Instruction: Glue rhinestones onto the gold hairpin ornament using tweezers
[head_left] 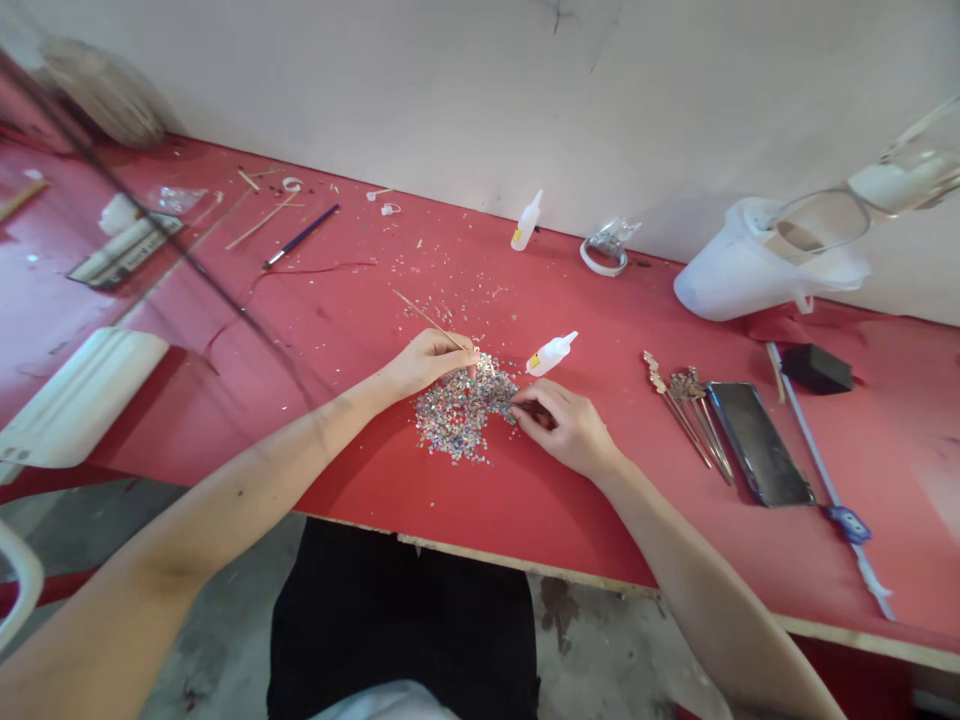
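A loose pile of small shiny multicoloured chips (456, 418) lies near the front of the red table. Over its upper left edge, my left hand (431, 362) is closed around a thin wooden stick (426, 316), whose far end points up and left. My right hand (562, 425) is at the pile's right side, its fingers pinched on a small dark item that they mostly cover. Just beyond that hand, a white glue bottle (551, 355) with a yellow label lies tilted on the table.
A second glue bottle (527, 221) stands near the wall, beside a tape roll (604, 258). To the right are metal hairpins (694, 415), a phone (759, 442), a black block (816, 369) and a white pitcher (739, 265). A blue brush (304, 236) lies at the left.
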